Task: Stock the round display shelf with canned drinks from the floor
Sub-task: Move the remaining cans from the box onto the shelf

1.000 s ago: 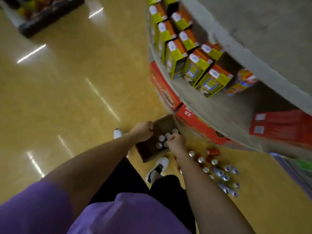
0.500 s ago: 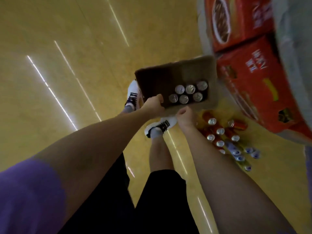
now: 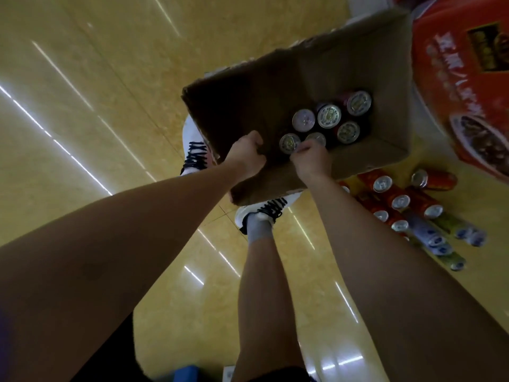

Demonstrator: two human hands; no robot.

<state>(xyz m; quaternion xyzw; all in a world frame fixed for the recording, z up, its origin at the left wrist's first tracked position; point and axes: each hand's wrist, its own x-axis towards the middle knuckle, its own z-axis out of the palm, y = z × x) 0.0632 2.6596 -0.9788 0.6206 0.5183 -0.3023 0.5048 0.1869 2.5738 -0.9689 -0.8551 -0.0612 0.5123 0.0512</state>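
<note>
Cardboard box [image 3: 355, 64]: open-topped, brown, held above the floor [image 3: 82, 106], tilted, its near wall towards the person. Contents: six cans [image 3: 329, 117] standing upright, tops showing, bunched towards the right half of the box; the left half is in shadow.

Left hand [image 3: 245, 157]: fingers curled over the near rim of the box, grip tight on the cardboard edge.

Right hand [image 3: 311, 158]: at the near rim just beside the left hand, fingers bent down inside the box, fingertips touching the two nearest can tops. Whether this grip holds the box wall or a can cannot be told from this angle.

Loose cans on the floor, right of the box and below it: a cluster of red cans [image 3: 399, 199] lying on their sides, silver ends up towards the camera; just beyond them a group of blue-and-white cans [image 3: 432, 238], also lying down, with a greenish one among them. The two groups touch.

Red carton [image 3: 465, 86]: printed with white lettering and a food picture, at the upper right, beside the box's far right corner, at the foot of the display.

Feet: two white shoes [image 3: 264, 210] with dark laces, one under the box's near corner, the other partly hidden behind its left side. Bare forearms and one lower leg fill the foreground.

Floor: glossy yellow, streaked with reflected strip lights.
</note>
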